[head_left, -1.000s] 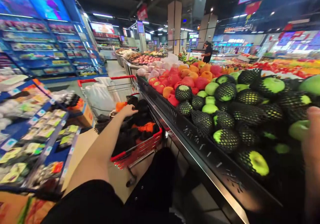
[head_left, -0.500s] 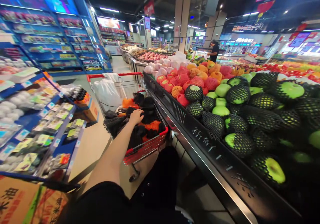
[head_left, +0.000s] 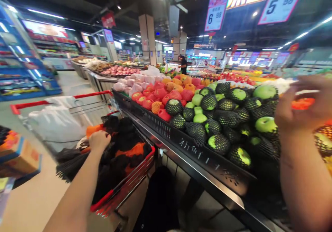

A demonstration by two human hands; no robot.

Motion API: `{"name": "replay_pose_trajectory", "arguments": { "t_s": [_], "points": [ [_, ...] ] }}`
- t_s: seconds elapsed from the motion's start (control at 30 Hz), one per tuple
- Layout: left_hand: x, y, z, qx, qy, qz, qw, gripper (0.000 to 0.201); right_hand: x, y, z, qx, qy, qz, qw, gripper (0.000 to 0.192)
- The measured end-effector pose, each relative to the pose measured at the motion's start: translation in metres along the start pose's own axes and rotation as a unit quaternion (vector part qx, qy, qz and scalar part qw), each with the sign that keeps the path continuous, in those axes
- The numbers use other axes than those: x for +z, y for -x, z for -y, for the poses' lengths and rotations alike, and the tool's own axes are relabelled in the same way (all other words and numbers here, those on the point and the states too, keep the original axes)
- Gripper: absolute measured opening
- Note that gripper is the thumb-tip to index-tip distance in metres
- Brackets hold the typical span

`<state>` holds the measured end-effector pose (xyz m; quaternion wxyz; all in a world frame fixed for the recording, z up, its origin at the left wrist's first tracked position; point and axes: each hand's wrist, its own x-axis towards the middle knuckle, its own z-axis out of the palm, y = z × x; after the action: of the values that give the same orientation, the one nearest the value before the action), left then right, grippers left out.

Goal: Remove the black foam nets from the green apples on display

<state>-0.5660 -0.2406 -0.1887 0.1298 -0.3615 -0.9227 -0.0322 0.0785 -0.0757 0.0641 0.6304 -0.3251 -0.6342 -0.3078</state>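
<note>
My left hand [head_left: 100, 140] is closed, knuckles up, over a heap of black and orange items [head_left: 129, 149] in the shopping cart [head_left: 153, 152]. Whatever its fingers hold is hidden. A black bundle with a frayed, net-like end [head_left: 70, 166] lies beside my wrist. My right hand [head_left: 298, 104] is raised at the right, blurred, above the fruit display. Its fingers are curved with a gap between them, through which something orange-red shows. Nearest to it are green apples [head_left: 266, 124], many in black foam nets.
A black-edged fruit stand [head_left: 166, 131] runs along the cart's right side, with fruit in red and orange nets [head_left: 166, 93]. White plastic bags [head_left: 54, 118] hang at the cart's far end. A box [head_left: 20, 156] stands at left. Another person [head_left: 183, 64] stands far back.
My view has turned right, so the cart appears farther left. My right hand has come into view over the fruit. The left hand is still at the heap in the cart.
</note>
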Motion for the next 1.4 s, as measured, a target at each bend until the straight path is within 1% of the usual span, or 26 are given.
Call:
{"name": "replay_pose_trajectory", "arguments": {
  "t_s": [0.07,0.1,0.17,0.23,0.3,0.37,0.4,0.43,0.5,0.57,0.63,0.67,0.7,0.73,0.8,0.83,0.87,0.9,0.93,0.97,1.0,1.03,1.13,1.23,1.3,1.4],
  "points": [
    [-0.007,-0.001,-0.002,-0.005,0.01,-0.04,0.999,0.041,0.008,0.0,-0.004,-0.051,0.045,0.01,0.998,0.026],
    [-0.011,0.0,-0.003,-0.008,0.032,-0.068,0.997,0.037,0.013,0.002,-0.004,-0.056,0.054,0.026,0.997,0.026],
    [-0.021,0.003,-0.006,-0.007,0.113,-0.151,0.982,0.03,0.021,0.01,-0.003,-0.031,0.05,0.077,0.995,0.027],
    [-0.036,0.007,-0.013,0.012,0.216,-0.248,0.944,0.025,0.025,0.02,-0.001,0.001,0.035,0.123,0.992,0.027],
    [-0.057,0.008,-0.03,0.041,0.296,-0.333,0.894,0.02,0.025,0.028,0.003,0.011,0.017,0.151,0.988,0.026],
    [-0.084,0.008,-0.059,0.054,0.36,-0.413,0.835,0.015,0.023,0.034,0.007,0.008,0.002,0.17,0.985,0.025],
    [-0.098,0.007,-0.079,0.059,0.388,-0.449,0.802,0.013,0.022,0.036,0.008,0.006,-0.002,0.179,0.984,0.025],
    [-0.113,0.007,-0.103,0.065,0.415,-0.478,0.771,0.013,0.022,0.037,0.009,0.006,-0.005,0.186,0.982,0.024],
    [-0.144,0.013,-0.159,0.104,0.461,-0.506,0.722,0.016,0.023,0.04,0.01,0.011,-0.011,0.198,0.98,0.024],
    [-0.175,0.028,-0.223,0.152,0.525,-0.489,0.679,0.016,0.026,0.043,0.01,0.028,-0.026,0.211,0.977,0.025],
    [-0.207,0.053,-0.29,0.223,0.607,-0.452,0.614,0.015,0.031,0.047,0.009,0.059,-0.063,0.241,0.967,0.028],
    [-0.223,0.069,-0.323,0.259,0.651,-0.418,0.578,0.013,0.034,0.05,0.008,0.08,-0.09,0.259,0.958,0.032],
    [-0.238,0.085,-0.354,0.295,0.694,-0.37,0.542,0.012,0.037,0.052,0.007,0.102,-0.119,0.275,0.949,0.036],
    [-0.251,0.101,-0.382,0.339,0.733,-0.305,0.504,0.014,0.04,0.055,0.006,0.122,-0.145,0.286,0.939,0.04],
    [-0.273,0.126,-0.432,0.449,0.768,-0.139,0.435,0.017,0.044,0.059,0.003,0.152,-0.175,0.279,0.932,0.046],
    [-0.28,0.133,-0.452,0.486,0.772,-0.065,0.404,0.019,0.046,0.06,0.002,0.165,-0.179,0.263,0.934,0.047],
    [-0.284,0.137,-0.468,0.503,0.778,-0.012,0.376,0.021,0.046,0.06,0.0,0.18,-0.178,0.242,0.937,0.048],
    [-0.286,0.138,-0.481,0.507,0.786,0.031,0.352,0.026,0.046,0.059,-0.001,0.196,-0.173,0.217,0.94,0.048],
    [-0.286,0.136,-0.49,0.499,0.797,0.061,0.334,0.031,0.045,0.058,-0.002,0.211,-0.167,0.189,0.944,0.046],
    [-0.283,0.131,-0.496,0.483,0.81,0.084,0.322,0.036,0.044,0.057,-0.003,0.221,-0.161,0.16,0.949,0.044],
    [-0.278,0.126,-0.499,0.464,0.821,0.103,0.316,0.04,0.043,0.055,-0.003,0.225,-0.156,0.135,0.952,0.043],
    [-0.273,0.119,-0.5,0.445,0.83,0.117,0.317,0.042,0.042,0.053,-0.004,0.226,-0.155,0.115,0.955,0.042],
    [-0.256,0.101,-0.495,0.393,0.845,0.134,0.336,0.041,0.04,0.05,-0.005,0.24,-0.17,0.077,0.953,0.038],
    [-0.245,0.084,-0.488,0.359,0.85,0.144,0.358,0.037,0.04,0.05,-0.005,0.268,-0.197,0.067,0.941,0.03],
    [-0.241,0.074,-0.487,0.354,0.843,0.17,0.368,0.036,0.042,0.052,-0.007,0.278,-0.21,0.079,0.934,0.028],
    [-0.237,0.066,-0.49,0.363,0.829,0.196,0.376,0.035,0.048,0.056,-0.011,0.286,-0.207,0.112,0.929,0.039]
  ]
}}
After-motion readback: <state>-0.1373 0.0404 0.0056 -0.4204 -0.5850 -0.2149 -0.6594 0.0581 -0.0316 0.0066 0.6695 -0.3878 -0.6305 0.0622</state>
